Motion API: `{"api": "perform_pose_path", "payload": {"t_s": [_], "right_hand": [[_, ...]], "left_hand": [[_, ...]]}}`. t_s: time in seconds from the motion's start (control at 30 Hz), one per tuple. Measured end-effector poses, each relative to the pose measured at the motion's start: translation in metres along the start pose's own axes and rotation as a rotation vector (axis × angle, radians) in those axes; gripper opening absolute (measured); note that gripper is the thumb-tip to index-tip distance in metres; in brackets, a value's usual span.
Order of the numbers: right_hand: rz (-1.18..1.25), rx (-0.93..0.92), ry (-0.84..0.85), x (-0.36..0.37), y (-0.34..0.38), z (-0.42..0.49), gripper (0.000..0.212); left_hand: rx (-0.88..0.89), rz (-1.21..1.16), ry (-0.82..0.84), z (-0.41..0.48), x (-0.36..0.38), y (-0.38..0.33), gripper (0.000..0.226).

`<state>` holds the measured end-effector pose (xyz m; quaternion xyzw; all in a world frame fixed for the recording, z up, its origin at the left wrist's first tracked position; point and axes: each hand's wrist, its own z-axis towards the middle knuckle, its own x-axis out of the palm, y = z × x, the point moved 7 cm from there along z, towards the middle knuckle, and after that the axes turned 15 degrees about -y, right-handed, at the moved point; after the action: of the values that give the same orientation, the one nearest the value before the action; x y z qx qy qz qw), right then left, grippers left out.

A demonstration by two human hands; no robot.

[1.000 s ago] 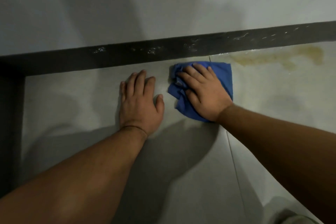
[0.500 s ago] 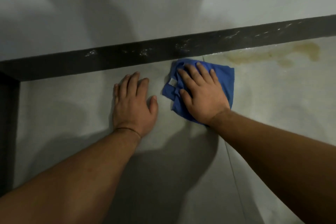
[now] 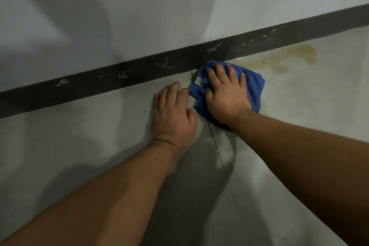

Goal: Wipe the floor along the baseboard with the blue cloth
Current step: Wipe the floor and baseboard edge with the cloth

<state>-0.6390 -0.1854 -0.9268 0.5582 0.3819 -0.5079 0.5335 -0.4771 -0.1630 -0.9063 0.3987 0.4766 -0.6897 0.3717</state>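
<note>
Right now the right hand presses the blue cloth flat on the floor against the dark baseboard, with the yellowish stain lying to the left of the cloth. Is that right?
Not quite. The head view shows the yellowish stain to the right of the blue cloth, not the left. The rest holds: the right hand presses the cloth on the floor against the dark baseboard.

Two bare forearms, no sleeves, thin band [image 3: 163, 142] around left wrist

No text, label, brand or number can be read anywhere in this view.
</note>
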Motion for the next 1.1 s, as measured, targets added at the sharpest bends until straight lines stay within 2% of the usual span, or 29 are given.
{"api": "perform_pose_path", "payload": {"t_s": [0.07,0.13,0.33,0.43,0.53,0.7,0.83,0.93,1.0,1.1], "right_hand": [[0.011,-0.139,0.019,0.000,0.007,-0.010,0.059],[0.028,-0.204,0.013,-0.004,-0.002,-0.029,0.061],[0.014,0.000,-0.122,-0.015,-0.035,-0.025,0.061],[0.013,0.034,-0.102,-0.009,-0.024,-0.005,0.062],[-0.001,-0.014,-0.047,0.000,-0.010,0.007,0.063],[0.044,-0.236,-0.025,-0.007,-0.014,-0.013,0.064],[-0.030,-0.090,-0.114,-0.014,-0.041,-0.008,0.065],[-0.032,-0.008,-0.127,-0.011,-0.022,0.009,0.063],[0.008,-0.029,-0.094,-0.006,-0.005,0.013,0.063],[0.017,-0.181,-0.052,-0.001,0.012,0.007,0.064]], "left_hand": [[-0.025,0.054,0.006,0.002,0.009,-0.001,0.056],[-0.012,0.095,-0.002,0.001,0.013,0.002,0.057],[-0.001,0.120,0.003,0.001,0.014,-0.001,0.060],[0.000,0.132,0.010,0.001,0.016,-0.001,0.059],[0.008,0.152,0.016,0.001,0.017,-0.001,0.058],[0.004,0.140,0.019,0.001,0.016,-0.001,0.058],[0.008,0.140,0.001,0.001,0.017,-0.001,0.059],[0.016,0.155,0.000,0.001,0.018,-0.001,0.059],[0.018,0.148,-0.005,0.002,0.018,0.000,0.058],[0.020,0.133,-0.008,0.003,0.018,0.000,0.058]]}}
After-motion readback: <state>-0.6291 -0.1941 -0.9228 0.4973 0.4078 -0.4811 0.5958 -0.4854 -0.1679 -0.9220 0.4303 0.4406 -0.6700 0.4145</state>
